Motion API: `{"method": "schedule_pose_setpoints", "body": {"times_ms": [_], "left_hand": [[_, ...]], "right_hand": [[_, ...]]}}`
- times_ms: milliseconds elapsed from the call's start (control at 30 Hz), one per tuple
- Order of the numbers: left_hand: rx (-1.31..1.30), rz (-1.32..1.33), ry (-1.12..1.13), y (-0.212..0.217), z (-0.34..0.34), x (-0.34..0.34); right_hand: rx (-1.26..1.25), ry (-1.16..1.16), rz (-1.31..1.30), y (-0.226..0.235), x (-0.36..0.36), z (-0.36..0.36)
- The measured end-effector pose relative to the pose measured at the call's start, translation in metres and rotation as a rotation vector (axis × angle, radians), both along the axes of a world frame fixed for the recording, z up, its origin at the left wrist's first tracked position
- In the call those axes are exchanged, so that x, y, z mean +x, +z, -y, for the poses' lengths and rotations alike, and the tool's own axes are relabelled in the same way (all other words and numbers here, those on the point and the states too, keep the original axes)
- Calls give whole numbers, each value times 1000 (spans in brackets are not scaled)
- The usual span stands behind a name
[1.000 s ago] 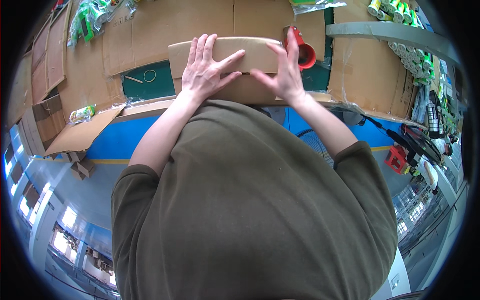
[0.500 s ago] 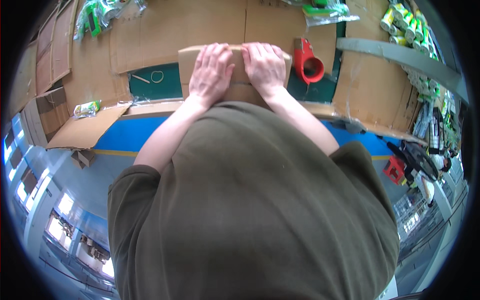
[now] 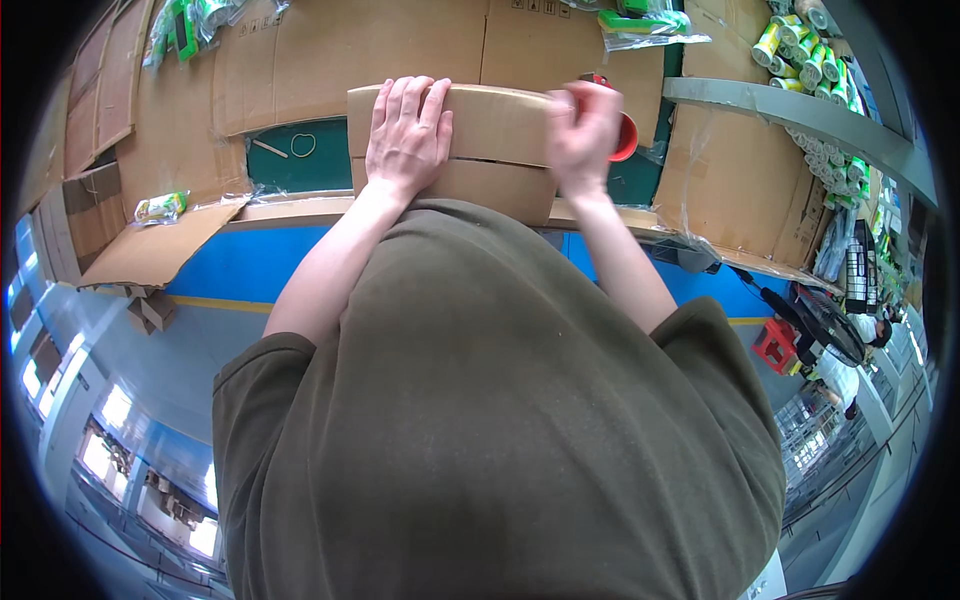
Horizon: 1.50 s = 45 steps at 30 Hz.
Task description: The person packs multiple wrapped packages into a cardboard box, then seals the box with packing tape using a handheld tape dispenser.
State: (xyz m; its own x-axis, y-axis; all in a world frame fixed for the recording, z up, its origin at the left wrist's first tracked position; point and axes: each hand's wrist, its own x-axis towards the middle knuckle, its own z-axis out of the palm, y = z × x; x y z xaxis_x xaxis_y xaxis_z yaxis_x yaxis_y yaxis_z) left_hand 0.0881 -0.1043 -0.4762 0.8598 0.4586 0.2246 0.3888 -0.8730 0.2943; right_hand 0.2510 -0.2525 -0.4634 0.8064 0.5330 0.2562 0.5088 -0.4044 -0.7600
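A brown cardboard box (image 3: 500, 122) lies in front of me, its top flaps closed along a seam running left to right. My left hand (image 3: 409, 142) rests flat on the left part of the top, fingers stretched toward the far edge. At the right end of the box is my right hand (image 3: 585, 138), smeared by motion, so its fingers are hard to make out. Just beyond and partly behind it shows a red tape dispenser (image 3: 627, 138); whether the hand touches it I cannot tell.
Cardboard sheets (image 3: 360, 55) cover much of the green tabletop (image 3: 325, 168). A rubber band (image 3: 302, 146) lies on the left. Bagged green items (image 3: 650, 22) sit at the back, and several green-and-white tubes (image 3: 810, 60) at far right. A grey metal bar (image 3: 760, 92) juts in from the right.
My right hand has left the box's top seam and moved right toward the red tape dispenser. My left hand stays on the box, which appears slightly farther left in view.
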Motion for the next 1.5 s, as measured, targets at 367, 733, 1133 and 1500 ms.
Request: {"method": "schedule_pose_setpoints", "body": {"times_ms": [367, 733, 1133, 1500], "left_hand": [[10, 38, -26, -7, -1, 0], [6, 82, -35, -7, -4, -2], [-48, 92, -44, -17, -6, -7], [-1399, 309, -7, 21, -48, -55]], "right_hand": [[-830, 17, -157, -43, 61, 87], [-326, 719, -650, 84, -4, 45], [-681, 817, -515, 86, -28, -21], [-681, 715, -612, 69, -32, -17]]}}
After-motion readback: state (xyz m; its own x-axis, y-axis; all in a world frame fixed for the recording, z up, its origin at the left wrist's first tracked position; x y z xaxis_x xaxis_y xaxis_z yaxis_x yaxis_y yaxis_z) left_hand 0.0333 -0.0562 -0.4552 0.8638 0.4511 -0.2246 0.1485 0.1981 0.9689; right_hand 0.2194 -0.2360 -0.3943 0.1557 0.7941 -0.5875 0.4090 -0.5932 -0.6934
